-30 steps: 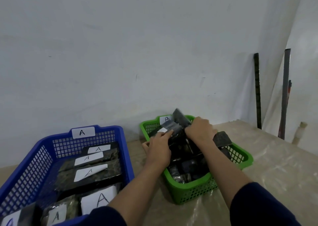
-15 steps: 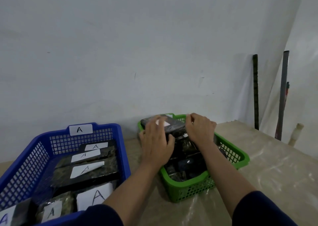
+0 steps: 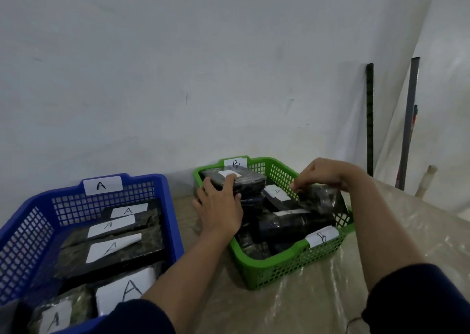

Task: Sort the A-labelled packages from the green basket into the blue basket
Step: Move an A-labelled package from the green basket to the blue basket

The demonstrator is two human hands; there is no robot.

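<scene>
- Green basket, right of centre on our table: tagged B, heaped with dark wrapped packages.
- A-labelled package: lies in the green basket's far half, between our hands.
- Left hand: fingers laid over the top package at the far left corner, thumb curled on its near edge.
- Right hand: fingertips pinch a dark package at the right wall.
- Blue basket, left: holds packages labelled A.
</scene>
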